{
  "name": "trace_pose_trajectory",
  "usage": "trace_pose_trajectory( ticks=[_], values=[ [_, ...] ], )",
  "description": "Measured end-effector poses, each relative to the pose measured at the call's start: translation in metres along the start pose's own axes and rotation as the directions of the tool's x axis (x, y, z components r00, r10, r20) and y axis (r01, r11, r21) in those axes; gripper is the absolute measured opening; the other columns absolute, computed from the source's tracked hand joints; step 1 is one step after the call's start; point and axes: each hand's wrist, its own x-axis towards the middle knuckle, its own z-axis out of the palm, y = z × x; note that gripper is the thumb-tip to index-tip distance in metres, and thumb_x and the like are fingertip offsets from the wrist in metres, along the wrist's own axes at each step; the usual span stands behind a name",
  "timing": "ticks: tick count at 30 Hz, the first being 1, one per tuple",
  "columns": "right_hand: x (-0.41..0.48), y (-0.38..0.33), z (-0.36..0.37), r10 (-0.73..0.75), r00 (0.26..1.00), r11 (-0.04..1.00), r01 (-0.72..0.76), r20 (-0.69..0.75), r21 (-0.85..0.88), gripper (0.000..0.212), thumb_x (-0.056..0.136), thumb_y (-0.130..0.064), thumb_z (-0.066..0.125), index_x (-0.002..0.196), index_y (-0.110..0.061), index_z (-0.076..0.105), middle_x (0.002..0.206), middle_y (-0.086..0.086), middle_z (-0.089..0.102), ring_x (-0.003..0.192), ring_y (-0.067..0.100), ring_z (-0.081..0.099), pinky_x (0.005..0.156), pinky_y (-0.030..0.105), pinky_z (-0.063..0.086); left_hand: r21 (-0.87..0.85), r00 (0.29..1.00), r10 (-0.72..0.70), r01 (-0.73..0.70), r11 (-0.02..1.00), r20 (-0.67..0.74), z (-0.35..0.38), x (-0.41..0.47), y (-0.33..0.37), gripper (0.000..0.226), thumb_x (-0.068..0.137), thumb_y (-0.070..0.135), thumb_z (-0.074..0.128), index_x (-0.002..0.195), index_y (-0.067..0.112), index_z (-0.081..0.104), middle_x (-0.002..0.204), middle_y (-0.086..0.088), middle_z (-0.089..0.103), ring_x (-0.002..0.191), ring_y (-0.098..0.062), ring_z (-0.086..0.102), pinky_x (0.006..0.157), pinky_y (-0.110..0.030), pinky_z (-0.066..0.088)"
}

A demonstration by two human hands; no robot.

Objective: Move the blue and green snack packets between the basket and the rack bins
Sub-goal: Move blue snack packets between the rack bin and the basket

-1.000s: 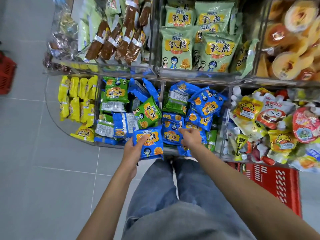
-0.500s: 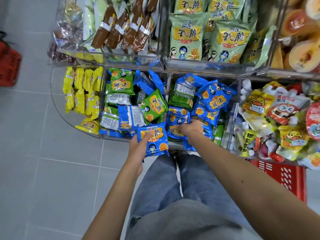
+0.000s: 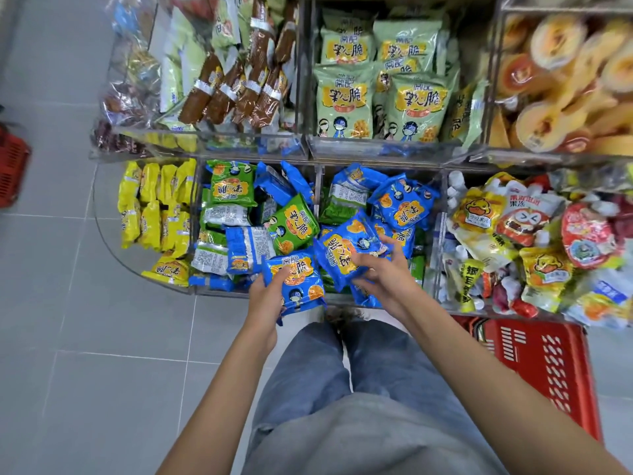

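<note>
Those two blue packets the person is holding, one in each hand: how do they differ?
The left packet stands upright with its print readable; the right packet is tilted, its print upside down. The left hand grips the left packet by its side edge, thumb on the front; the right hand holds the right packet from its lower corner. Both are blue with an orange-yellow label.

**Shop aisle: grey tile floor, clear rack**

Floor (image 3: 85, 371): large grey tiles with thin pale grout lines, filling the left and near side. Clear plastic rack (image 3: 376, 149) runs across the far side, with two tiers, upright dividers and a rounded shelf end at left. Other stock: yellow packets (image 3: 154, 207) lower left, brown bars (image 3: 239, 90) upper left, round cakes (image 3: 565, 80) upper right, pouches (image 3: 513, 228) lower right. Light is even and bright, with glare on the rack's front edges.
</note>
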Motion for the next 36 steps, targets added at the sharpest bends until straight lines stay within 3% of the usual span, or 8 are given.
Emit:
trace_pose_trajectory(
  ticks=[4,7,11,15,19,24,30,36],
  values=[
    [-0.019,-0.004,0.015,-0.070,0.996,0.994,0.064,0.063,0.087,0.032,0.083,-0.002,0.065,0.093,-0.025,0.045,0.080,0.003,0.068,0.063,0.018,0.066,0.059,0.029,0.058,-0.126,0.993,-0.049,0.062,0.990,0.103,0.013,-0.009,0.010,0.025,0.095,0.031,0.050,0.114,0.015,0.057,0.099,-0.006,0.069,0.076,-0.019,0.066,0.062,-0.029,0.050],
    [-0.025,-0.001,0.024,-0.104,0.994,0.991,0.105,-0.015,0.082,0.026,0.086,-0.005,0.062,0.082,-0.016,0.040,0.088,0.014,0.063,0.076,0.026,0.062,0.073,0.034,0.057,-0.261,0.968,-0.020,0.088,0.961,0.252,0.022,-0.016,0.016,0.038,0.095,0.042,0.045,0.117,0.015,0.060,0.104,-0.006,0.072,0.089,-0.020,0.070,0.071,-0.030,0.058],
    [-0.027,0.000,0.020,-0.164,0.986,0.969,0.167,0.030,-0.180,0.039,0.079,-0.006,0.071,0.068,-0.015,0.035,0.075,0.011,0.051,0.067,0.018,0.059,0.066,0.028,0.053,-0.068,0.994,0.047,-0.040,0.997,0.102,0.026,-0.018,0.015,0.038,0.082,0.030,0.069,0.115,0.017,0.057,0.114,-0.006,0.066,0.101,-0.022,0.063,0.078,-0.037,0.053],
    [-0.029,-0.007,0.013,-0.242,0.965,0.908,0.262,0.101,-0.326,0.049,0.073,-0.006,0.077,0.106,-0.019,0.044,0.093,-0.003,0.049,0.083,0.017,0.060,0.061,0.019,0.053,0.096,0.970,0.127,-0.149,0.984,0.208,0.021,-0.018,0.021,0.033,0.076,0.028,0.074,0.107,0.024,0.061,0.107,-0.002,0.070,0.099,-0.015,0.067,0.087,-0.035,0.052],
    [-0.026,-0.021,0.009,-0.385,0.885,0.746,0.466,0.263,-0.475,0.050,0.074,-0.011,0.077,0.116,-0.026,0.054,0.111,-0.014,0.051,0.103,0.003,0.052,0.070,0.002,0.044,0.240,0.950,0.089,-0.165,0.957,0.299,0.018,-0.012,0.028,0.075,0.067,0.041,0.079,0.133,0.020,0.048,0.129,0.000,0.059,0.120,-0.021,0.055,0.103,-0.042,0.043],
    [-0.016,-0.024,0.016,-0.343,0.939,0.898,0.329,0.003,-0.291,0.016,0.077,-0.015,0.075,0.077,-0.016,0.059,0.098,-0.004,0.058,0.081,0.010,0.061,0.057,0.017,0.048,0.036,0.970,0.121,-0.132,0.991,0.212,0.030,-0.011,0.039,0.019,0.081,0.032,0.070,0.093,0.035,0.055,0.085,0.018,0.071,0.089,-0.006,0.064,0.075,-0.028,0.050],
    [-0.013,-0.004,0.033,-0.342,0.940,0.888,0.321,-0.006,-0.331,0.023,0.074,-0.021,0.077,0.087,-0.024,0.058,0.096,-0.015,0.053,0.095,0.008,0.056,0.078,0.036,0.054,0.004,0.990,0.042,-0.043,0.999,0.137,0.044,-0.012,0.039,0.058,0.076,0.035,0.075,0.122,0.009,0.050,0.112,-0.009,0.067,0.067,-0.018,0.069,0.064,-0.032,0.057],
    [0.005,-0.026,0.024,-0.394,0.919,0.813,0.359,0.021,-0.459,0.018,0.088,-0.030,0.060,0.077,-0.017,0.066,0.078,-0.007,0.065,0.078,0.010,0.059,0.076,0.037,0.051,-0.031,0.998,-0.008,0.010,0.999,0.064,0.041,-0.004,0.042,0.053,0.073,0.034,0.077,0.114,0.011,0.053,0.076,0.001,0.072,0.038,-0.014,0.058,0.045,-0.026,0.036]
  ],
)
